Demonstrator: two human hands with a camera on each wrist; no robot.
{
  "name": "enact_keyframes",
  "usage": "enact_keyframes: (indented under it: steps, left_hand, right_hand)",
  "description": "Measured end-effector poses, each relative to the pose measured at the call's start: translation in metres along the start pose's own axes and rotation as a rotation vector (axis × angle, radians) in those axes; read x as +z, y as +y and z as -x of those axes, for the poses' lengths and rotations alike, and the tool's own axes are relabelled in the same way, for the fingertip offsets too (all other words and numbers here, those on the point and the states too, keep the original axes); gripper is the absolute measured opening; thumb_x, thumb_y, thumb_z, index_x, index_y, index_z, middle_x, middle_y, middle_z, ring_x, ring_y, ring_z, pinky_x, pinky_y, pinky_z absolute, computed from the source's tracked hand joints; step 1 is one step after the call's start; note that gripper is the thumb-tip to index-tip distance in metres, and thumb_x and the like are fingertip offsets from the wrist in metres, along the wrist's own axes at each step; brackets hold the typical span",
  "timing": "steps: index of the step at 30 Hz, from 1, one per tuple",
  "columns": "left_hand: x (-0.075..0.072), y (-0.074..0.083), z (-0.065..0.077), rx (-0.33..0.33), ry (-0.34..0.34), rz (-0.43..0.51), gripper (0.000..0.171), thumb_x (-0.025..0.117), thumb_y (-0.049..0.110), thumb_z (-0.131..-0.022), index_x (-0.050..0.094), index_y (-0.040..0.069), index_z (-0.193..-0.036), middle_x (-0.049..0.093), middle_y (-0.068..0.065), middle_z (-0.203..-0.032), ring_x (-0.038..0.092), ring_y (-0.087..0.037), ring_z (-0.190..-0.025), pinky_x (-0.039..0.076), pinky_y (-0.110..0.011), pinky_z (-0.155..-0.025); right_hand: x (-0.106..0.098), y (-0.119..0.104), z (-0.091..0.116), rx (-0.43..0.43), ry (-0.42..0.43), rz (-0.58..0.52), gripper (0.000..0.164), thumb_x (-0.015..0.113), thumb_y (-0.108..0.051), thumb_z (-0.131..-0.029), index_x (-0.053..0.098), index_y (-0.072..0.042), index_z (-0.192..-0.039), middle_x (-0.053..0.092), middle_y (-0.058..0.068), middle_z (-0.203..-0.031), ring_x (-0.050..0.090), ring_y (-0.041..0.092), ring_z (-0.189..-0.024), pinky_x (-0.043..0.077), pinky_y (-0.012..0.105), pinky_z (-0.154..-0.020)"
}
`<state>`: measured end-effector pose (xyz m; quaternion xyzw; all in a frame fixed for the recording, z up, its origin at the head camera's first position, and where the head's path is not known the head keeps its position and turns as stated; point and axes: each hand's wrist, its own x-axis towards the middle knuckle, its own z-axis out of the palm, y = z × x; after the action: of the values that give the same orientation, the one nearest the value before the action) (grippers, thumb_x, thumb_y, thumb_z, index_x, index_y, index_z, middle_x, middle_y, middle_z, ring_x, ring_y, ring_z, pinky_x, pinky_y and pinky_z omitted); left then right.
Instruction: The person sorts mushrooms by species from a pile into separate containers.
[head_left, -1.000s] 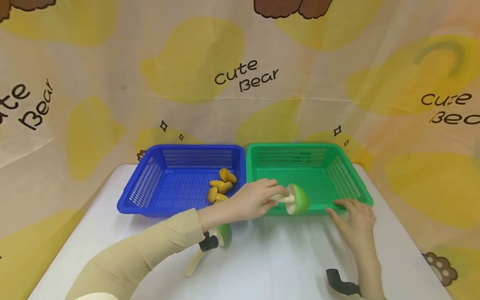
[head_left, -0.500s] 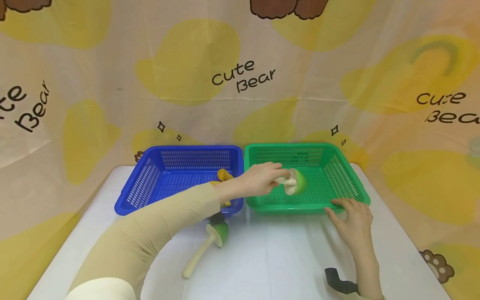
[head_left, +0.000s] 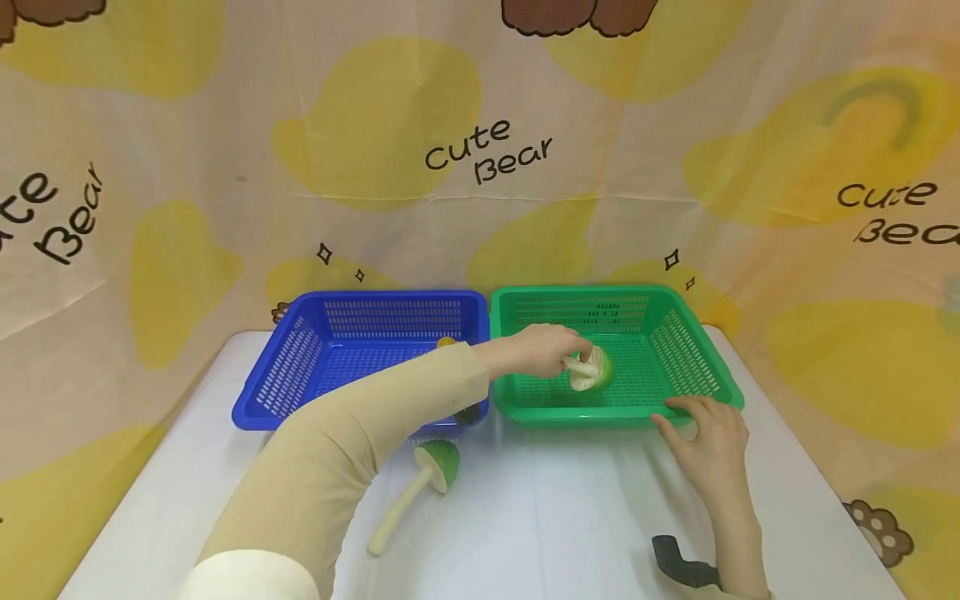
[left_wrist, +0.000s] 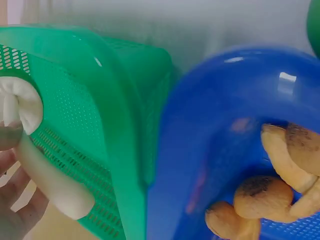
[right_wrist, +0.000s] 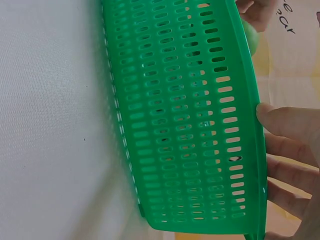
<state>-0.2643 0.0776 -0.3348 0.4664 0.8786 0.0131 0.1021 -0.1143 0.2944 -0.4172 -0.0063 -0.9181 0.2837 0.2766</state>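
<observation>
My left hand (head_left: 543, 348) holds a green-capped toy mushroom (head_left: 590, 379) by its pale stem, inside the green basket (head_left: 592, 412). In the left wrist view, the thumb and fingers lie along that stem (left_wrist: 55, 187), and the cap's white underside shows at the left edge. My right hand (head_left: 712, 446) rests on the green basket's front right rim, its fingers fairly straight; in the right wrist view the fingertips (right_wrist: 267, 115) touch the rim. Another green-capped mushroom (head_left: 438, 467) lies on the white table, its long stem pointing toward me.
A blue basket (head_left: 251, 412) stands beside the green one on the left. It holds several brown mushrooms (left_wrist: 262, 197), mostly hidden by my left sleeve (head_left: 360, 417) in the head view. A printed cloth (head_left: 390, 125) hangs behind the table (head_left: 570, 517).
My left hand has carried the green-capped mushroom from above the front rim farther back into the green basket, and lower. The table mushroom is uncovered by the sleeve. My right hand stays put.
</observation>
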Motion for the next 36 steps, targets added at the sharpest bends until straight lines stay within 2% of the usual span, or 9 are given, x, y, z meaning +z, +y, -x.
enact_keyframes:
  steps: [6, 9, 16, 18, 20, 24, 28, 30, 36]
  left_hand:
    - [0.007, 0.003, -0.008, -0.004, -0.107, 0.032, 0.027, 0.053, 0.002, -0.094, 0.062, 0.02, -0.112, 0.062, 0.002, -0.095, 0.039, -0.011, -0.073, 0.03, -0.021, -0.06]
    - [0.01, 0.004, -0.009, -0.008, -0.137, 0.044, 0.025, 0.053, 0.003, -0.095, 0.062, 0.019, -0.111, 0.06, 0.001, -0.093, 0.037, -0.011, -0.072, 0.03, -0.021, -0.061]
    - [0.017, 0.006, -0.01, -0.03, -0.16, 0.014, 0.026, 0.051, 0.004, -0.096, 0.062, 0.018, -0.114, 0.065, 0.002, -0.119, 0.05, -0.01, -0.084, 0.037, -0.021, -0.065]
    - [0.018, 0.005, -0.011, -0.042, -0.159, -0.001, 0.023, 0.054, 0.009, -0.096, 0.062, 0.018, -0.116, 0.064, 0.003, -0.121, 0.053, -0.01, -0.089, 0.04, -0.022, -0.066]
    - [0.018, 0.004, -0.012, -0.052, -0.147, -0.031, 0.022, 0.062, 0.023, -0.094, 0.062, 0.019, -0.116, 0.064, 0.003, -0.12, 0.055, -0.011, -0.092, 0.043, -0.024, -0.068]
    - [0.017, 0.0, -0.01, -0.059, -0.09, -0.088, 0.038, 0.068, 0.044, -0.086, 0.063, 0.02, -0.115, 0.065, 0.003, -0.119, 0.058, -0.012, -0.093, 0.048, -0.028, -0.069]
    - [0.013, -0.002, -0.004, -0.044, -0.03, -0.117, 0.021, 0.063, 0.025, -0.093, 0.064, 0.021, -0.114, 0.064, 0.003, -0.117, 0.06, -0.012, -0.094, 0.049, -0.026, -0.066]
    - [0.012, -0.003, 0.001, -0.037, -0.009, -0.115, 0.023, 0.058, 0.014, -0.094, 0.064, 0.022, -0.115, 0.064, 0.002, -0.117, 0.062, -0.013, -0.095, 0.049, -0.025, -0.064]
    - [0.017, -0.002, 0.023, -0.016, 0.107, -0.069, 0.02, 0.06, 0.016, -0.094, 0.066, 0.021, -0.112, 0.065, 0.002, -0.107, 0.063, -0.015, -0.093, 0.048, -0.024, -0.062]
  right_hand:
    - [0.002, 0.0, 0.0, 0.009, -0.013, -0.009, 0.026, 0.076, -0.011, -0.079, 0.068, -0.001, -0.101, 0.063, 0.021, -0.105, 0.047, 0.041, -0.107, 0.024, 0.065, -0.098]
    - [0.003, 0.0, 0.0, 0.002, -0.005, -0.011, 0.026, 0.077, -0.01, -0.078, 0.068, -0.001, -0.1, 0.063, 0.021, -0.105, 0.047, 0.04, -0.106, 0.024, 0.066, -0.099]
    - [0.002, 0.001, -0.001, -0.011, 0.011, -0.007, 0.025, 0.077, -0.009, -0.077, 0.068, -0.001, -0.099, 0.063, 0.02, -0.102, 0.048, 0.04, -0.104, 0.025, 0.064, -0.098]
    - [0.002, 0.001, -0.001, -0.01, 0.011, -0.006, 0.025, 0.077, -0.009, -0.077, 0.068, -0.001, -0.099, 0.063, 0.02, -0.102, 0.048, 0.039, -0.104, 0.025, 0.064, -0.098]
    - [0.001, 0.002, 0.0, -0.006, 0.011, -0.008, 0.025, 0.077, -0.01, -0.077, 0.068, -0.001, -0.099, 0.063, 0.02, -0.102, 0.047, 0.039, -0.105, 0.024, 0.064, -0.099]
    - [0.0, 0.002, 0.0, -0.007, 0.012, -0.012, 0.025, 0.077, -0.01, -0.078, 0.068, -0.001, -0.099, 0.063, 0.02, -0.102, 0.047, 0.039, -0.105, 0.024, 0.065, -0.099]
    - [0.0, 0.002, 0.0, -0.01, 0.016, -0.011, 0.026, 0.077, -0.01, -0.077, 0.068, -0.001, -0.1, 0.063, 0.02, -0.103, 0.048, 0.039, -0.105, 0.024, 0.065, -0.099]
    - [0.0, 0.002, 0.0, -0.01, 0.017, -0.01, 0.026, 0.077, -0.011, -0.077, 0.068, -0.001, -0.1, 0.064, 0.02, -0.103, 0.048, 0.04, -0.105, 0.025, 0.065, -0.099]
    - [0.0, 0.002, 0.0, -0.008, 0.01, -0.01, 0.026, 0.078, -0.011, -0.078, 0.068, -0.001, -0.1, 0.064, 0.02, -0.102, 0.048, 0.04, -0.105, 0.025, 0.065, -0.099]
